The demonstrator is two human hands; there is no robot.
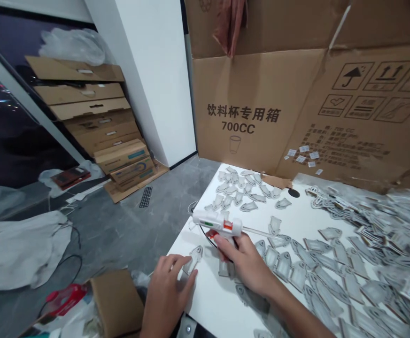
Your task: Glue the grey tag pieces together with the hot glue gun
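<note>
My right hand (245,260) is wrapped round the handle of a white hot glue gun (215,221), a finger by its red trigger. The nozzle points left, and a clear glue stick (261,232) sticks out of the back. Below and left of the gun, my left hand (167,286) has thumb and fingers at both edges of a flat grey fish-shaped piece (195,257) lying on the white table (208,300). The nozzle is apart from that piece. Many similar fish-shaped pieces (284,265) are spread around my right hand and forearm.
A big pile of fish-shaped pieces (395,234) covers the table's right side. Behind stands a large cardboard sheet (254,89) with small stickers (300,158). Flat boxes (95,112) are stacked far left. An open carton (116,300) stands at the lower left beside the table.
</note>
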